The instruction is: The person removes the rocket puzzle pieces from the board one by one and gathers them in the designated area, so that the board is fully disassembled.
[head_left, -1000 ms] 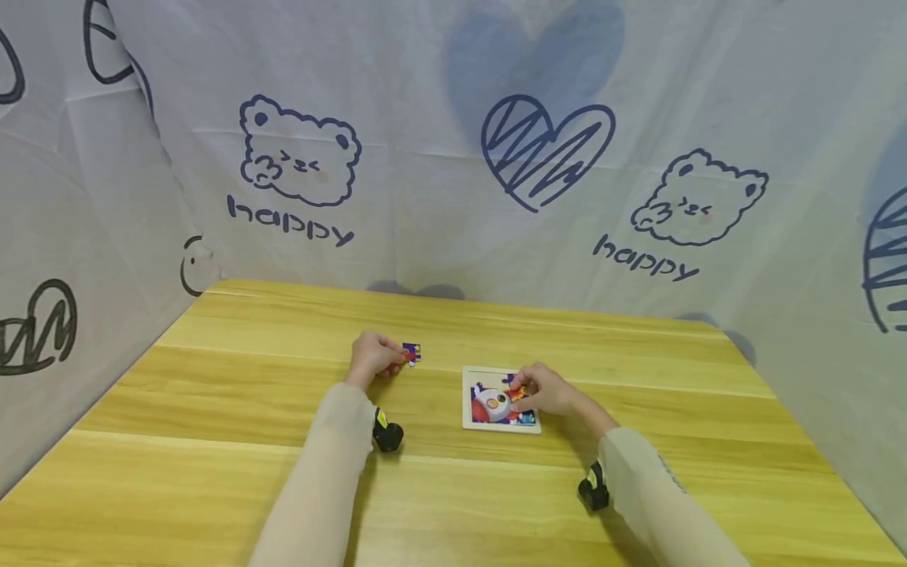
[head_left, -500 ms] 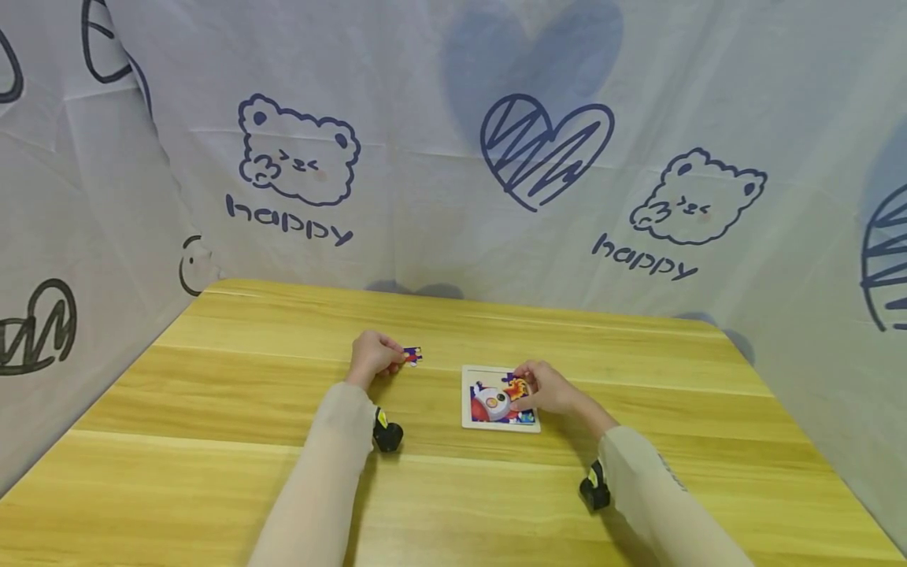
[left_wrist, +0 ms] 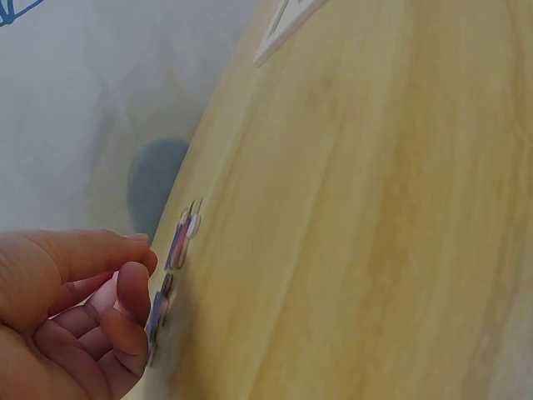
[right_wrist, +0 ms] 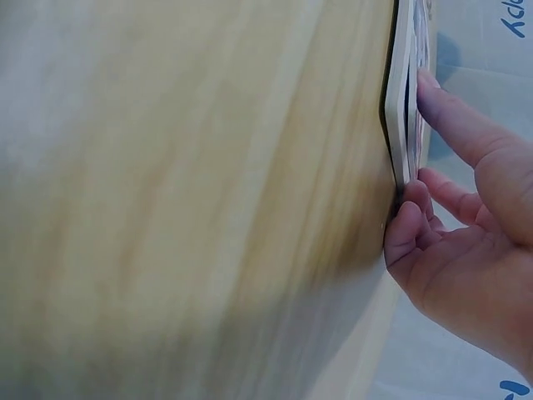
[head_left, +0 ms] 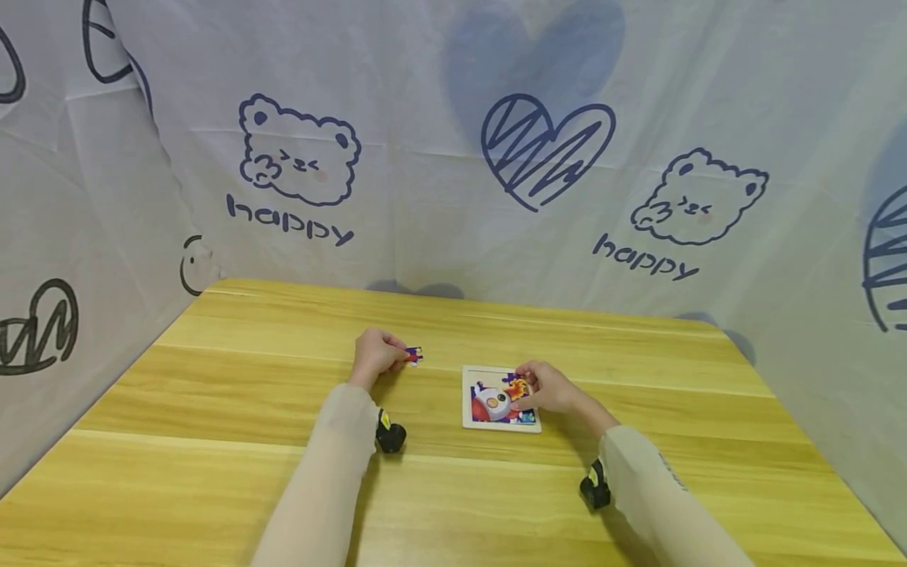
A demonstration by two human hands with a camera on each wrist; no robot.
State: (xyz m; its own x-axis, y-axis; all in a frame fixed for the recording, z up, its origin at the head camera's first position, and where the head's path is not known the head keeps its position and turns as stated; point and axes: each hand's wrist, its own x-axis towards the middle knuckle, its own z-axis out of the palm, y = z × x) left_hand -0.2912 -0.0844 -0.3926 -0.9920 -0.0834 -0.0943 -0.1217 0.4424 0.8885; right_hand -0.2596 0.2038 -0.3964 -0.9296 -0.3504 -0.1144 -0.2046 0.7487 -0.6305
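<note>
A small purple and red jigsaw piece (head_left: 414, 357) lies at the fingertips of my left hand (head_left: 375, 358). In the left wrist view, thumb and index tips of that hand (left_wrist: 83, 300) meet close beside the jigsaw piece (left_wrist: 183, 237), the other fingers curled. Another blue-edged piece (left_wrist: 156, 315) shows partly behind them; whether anything is pinched is hidden. My right hand (head_left: 553, 390) holds the right side of a white-framed puzzle tray (head_left: 466, 402), thumb on the picture. The right wrist view has the right hand (right_wrist: 475, 183) with fingers curled against the tray's edge (right_wrist: 398, 100).
Both rest over a wood-grain table (head_left: 453, 504). Behind it hangs a pale cloth (head_left: 425, 197) printed with bears and hearts. Each wrist wears a black camera, such as the left wrist camera (head_left: 390, 438).
The jigsaw piece at my left fingertips looked tilted up a second ago and now appears flatter. My left hand has shifted slightly right. The right hand and tray have hardly moved.
</note>
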